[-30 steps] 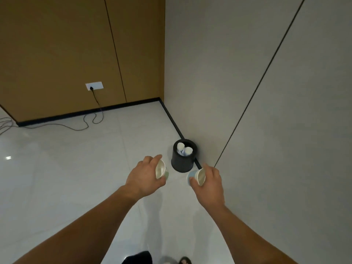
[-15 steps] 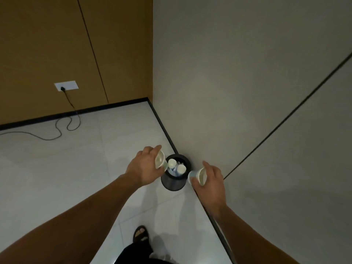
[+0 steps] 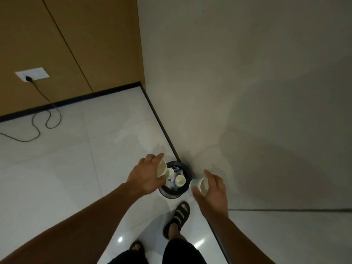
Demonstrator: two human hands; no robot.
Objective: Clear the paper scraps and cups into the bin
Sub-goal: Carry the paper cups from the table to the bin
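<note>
Hiding the bin [image 3: 177, 195] rim, left hand [image 3: 144, 178] grips cup [image 3: 161, 168]

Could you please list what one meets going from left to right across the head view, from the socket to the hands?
Wall socket → left hand → left cup, held by it → bin → right cup → right hand, holding it.

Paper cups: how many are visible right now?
4: one cup in the left hand, another in the right hand, two in the bin; others may be hidden beneath.
</note>
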